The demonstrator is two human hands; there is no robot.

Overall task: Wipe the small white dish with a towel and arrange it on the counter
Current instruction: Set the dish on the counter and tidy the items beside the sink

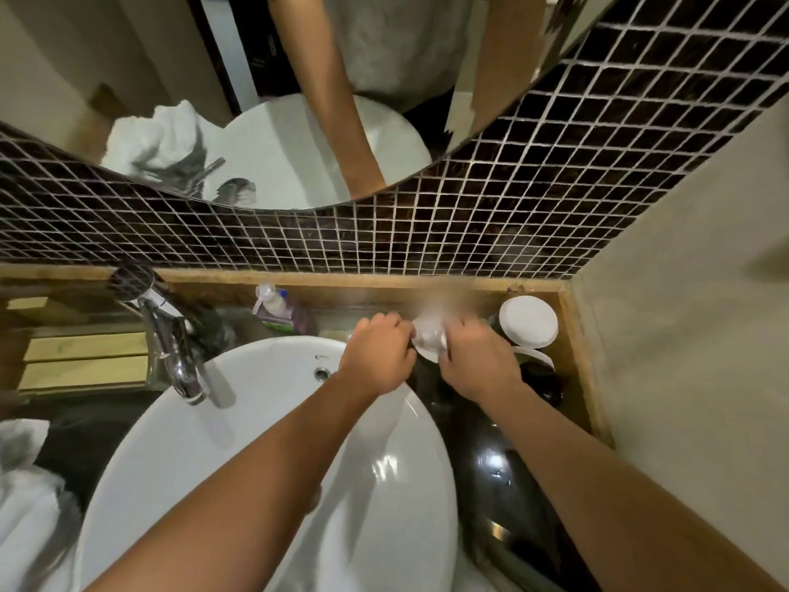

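The small white dish (429, 340) is held over the dark counter just behind the basin's far right rim. It is blurred and mostly hidden by fingers; only a pale curved edge shows. My left hand (378, 354) grips its left side and my right hand (478, 363) grips its right side, the fingers of both curled closed. A crumpled white towel (25, 493) lies at the lower left on the counter, away from both hands. I cannot tell whether any cloth is between the fingers.
A white basin (256, 429) fills the middle, with a chrome faucet (179, 352) at its left. A soap bottle (277, 309) and a round white lidded container (528, 321) stand on the glossy dark counter (491, 463) below the wooden ledge. The mosaic tile wall (469, 232) and a mirror are behind.
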